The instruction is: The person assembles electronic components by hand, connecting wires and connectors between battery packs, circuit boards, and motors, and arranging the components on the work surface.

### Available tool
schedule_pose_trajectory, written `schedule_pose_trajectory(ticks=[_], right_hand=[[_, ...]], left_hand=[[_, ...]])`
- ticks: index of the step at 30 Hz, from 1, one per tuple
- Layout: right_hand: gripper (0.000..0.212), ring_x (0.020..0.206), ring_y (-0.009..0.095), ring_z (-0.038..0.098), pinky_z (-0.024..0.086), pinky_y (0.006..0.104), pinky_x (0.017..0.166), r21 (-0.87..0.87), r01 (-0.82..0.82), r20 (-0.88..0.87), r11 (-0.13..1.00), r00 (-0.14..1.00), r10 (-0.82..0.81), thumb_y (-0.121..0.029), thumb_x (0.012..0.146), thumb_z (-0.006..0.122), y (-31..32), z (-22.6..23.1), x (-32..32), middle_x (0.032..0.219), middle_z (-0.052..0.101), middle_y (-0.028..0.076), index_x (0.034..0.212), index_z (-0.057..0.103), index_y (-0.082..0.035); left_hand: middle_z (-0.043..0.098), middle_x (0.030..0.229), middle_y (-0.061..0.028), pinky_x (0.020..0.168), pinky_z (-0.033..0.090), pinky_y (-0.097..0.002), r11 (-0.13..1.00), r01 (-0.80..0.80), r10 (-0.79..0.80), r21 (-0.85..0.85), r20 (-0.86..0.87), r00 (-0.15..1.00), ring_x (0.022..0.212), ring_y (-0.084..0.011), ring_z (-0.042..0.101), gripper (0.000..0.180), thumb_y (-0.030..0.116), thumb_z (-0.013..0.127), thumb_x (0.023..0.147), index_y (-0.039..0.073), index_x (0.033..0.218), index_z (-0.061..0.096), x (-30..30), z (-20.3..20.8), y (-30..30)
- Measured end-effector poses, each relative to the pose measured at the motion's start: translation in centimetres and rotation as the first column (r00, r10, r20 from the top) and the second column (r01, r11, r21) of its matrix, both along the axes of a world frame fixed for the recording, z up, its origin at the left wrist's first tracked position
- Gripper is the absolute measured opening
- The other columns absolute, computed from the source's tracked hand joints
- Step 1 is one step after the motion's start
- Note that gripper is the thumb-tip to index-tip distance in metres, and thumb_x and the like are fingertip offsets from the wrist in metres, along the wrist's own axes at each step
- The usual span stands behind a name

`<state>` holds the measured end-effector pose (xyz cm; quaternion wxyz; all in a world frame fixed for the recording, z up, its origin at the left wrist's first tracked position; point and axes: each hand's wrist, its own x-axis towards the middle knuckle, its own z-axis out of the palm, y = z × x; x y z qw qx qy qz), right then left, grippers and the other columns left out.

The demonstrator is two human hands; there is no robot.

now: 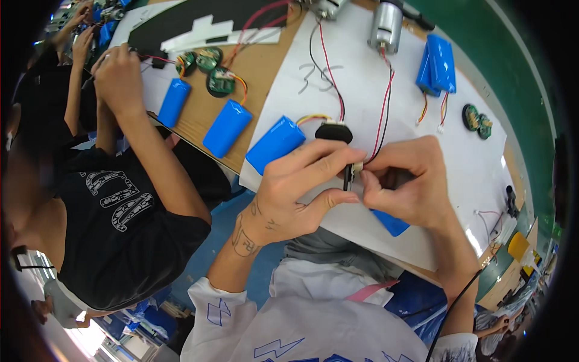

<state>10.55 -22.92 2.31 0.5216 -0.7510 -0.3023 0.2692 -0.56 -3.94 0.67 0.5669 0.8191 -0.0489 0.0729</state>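
My left hand (295, 190) pinches a small round circuit board (348, 177), turned edge-on, between thumb and fingers. Against the board's face, my right hand (410, 181) grips the small white plug (358, 167) of a red and black wire pair (386, 99). Those wires run up to a silver motor (386, 27). Beneath my right hand, a blue battery pack (391, 222) is partly hidden. Just beyond my left hand sits a black round disc (333, 132), wired to another blue battery pack (276, 143) and to red and black leads from a second motor (327, 7).
White paper (289, 78) covers the table. Two blue battery packs (436, 65) and green round boards (477, 121) lie at the right. More boards (220, 82) and packs (227, 128) lie left, near a person in a black shirt (126, 223). A cable (464, 301) hangs by my right forearm.
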Motion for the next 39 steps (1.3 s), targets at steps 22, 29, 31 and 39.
schedule_pose_trajectory(ticks=[22, 29, 31, 39], right_hand=[[0.014, 0.053, 0.013, 0.066, 0.047, 0.0222, 0.051, 0.123, -0.042, -0.075, 0.992, 0.996, 0.051, 0.006, 0.071, 0.070, -1.5, -0.6, 0.6, 0.063, 0.070, 0.009, 0.082, 0.077, 0.005], [0.014, 0.068, 0.009, 0.069, 0.059, 0.0253, 0.066, 0.098, -0.114, -0.101, 0.989, 0.987, 0.124, 0.002, 0.081, 0.072, -1.8, 0.6, 1.5, 0.076, 0.075, 0.007, 0.094, 0.078, 0.005], [0.020, 0.070, 0.016, 0.074, 0.058, 0.0275, 0.070, 0.074, -0.148, -0.031, 0.986, 0.988, 0.151, -0.001, 0.079, 0.075, -1.9, 1.1, 1.1, 0.078, 0.077, 0.011, 0.098, 0.078, 0.004], [0.024, 0.067, 0.031, 0.072, 0.058, 0.0348, 0.068, -0.081, 0.006, 0.285, 0.997, 0.958, 0.017, -0.009, 0.083, 0.079, -3.1, 2.9, -1.6, 0.081, 0.076, 0.018, 0.105, 0.078, 0.001]], left_hand=[[0.074, 0.107, -0.0198, 0.081, 0.058, -0.0348, 0.998, -0.055, 0.057, -0.033, 0.077, 0.995, 0.089, -0.0306, 0.072, 0.052, 0.006, 0.088, 0.075, -0.007, 0.122, 0.071, -1.0, -1.0, 0.0], [0.074, 0.115, -0.0193, 0.086, 0.060, -0.0324, 0.987, -0.084, 0.085, -0.139, 0.006, 0.996, 0.092, -0.0250, 0.074, 0.050, 0.004, 0.082, 0.084, -0.006, 0.130, 0.066, -1.2, -1.0, -0.5], [0.073, 0.118, -0.0190, 0.087, 0.060, -0.0323, 0.981, -0.078, 0.081, -0.176, 0.009, 0.997, 0.094, -0.0237, 0.074, 0.050, 0.003, 0.081, 0.085, -0.005, 0.131, 0.065, -1.6, -1.2, -0.4], [0.072, 0.118, -0.0153, 0.090, 0.060, -0.0314, 0.946, -0.080, 0.057, -0.315, -0.079, 0.995, 0.101, -0.0155, 0.070, 0.048, 0.003, 0.078, 0.091, -0.005, 0.136, 0.063, -1.7, -1.5, -0.8]])
